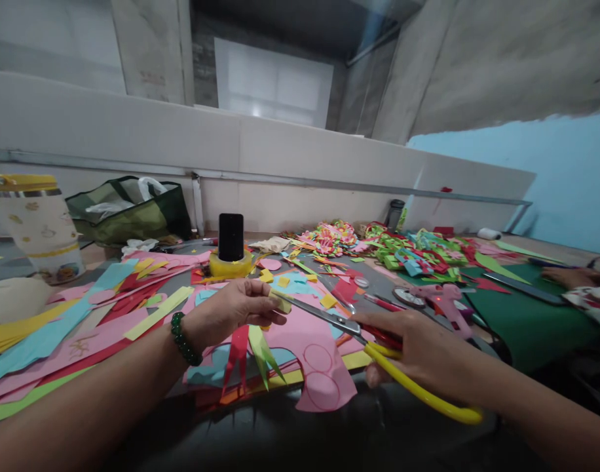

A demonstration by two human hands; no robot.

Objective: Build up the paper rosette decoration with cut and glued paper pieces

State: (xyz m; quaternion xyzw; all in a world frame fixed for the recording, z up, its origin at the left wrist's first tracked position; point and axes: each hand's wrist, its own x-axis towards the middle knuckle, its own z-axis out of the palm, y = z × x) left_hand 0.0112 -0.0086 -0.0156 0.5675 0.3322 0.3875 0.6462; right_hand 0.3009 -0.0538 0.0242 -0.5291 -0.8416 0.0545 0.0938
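My left hand (253,303), with a green beaded bracelet (185,339) at the wrist, pinches a small piece of yellow paper (280,301). My right hand (412,347) grips a pair of scissors (329,317) with yellow and red handles. The blade tips reach to the yellow paper at my left fingertips. Small yellow paper squares (328,301) lie just beyond the blades. Under both hands spreads a pink paper sheet (346,387) with circles drawn on it and curved cutouts. Red paper strips (238,357) and green strips (264,354) hang near the table's front edge.
A phone (231,237) stands in a yellow tape roll (231,265). Colourful paper pieces (329,237) are heaped at the back. A pink glue gun (445,305) lies to the right, near a green mat (521,321) and another person's hand (565,276). A tumbler (39,229) stands left.
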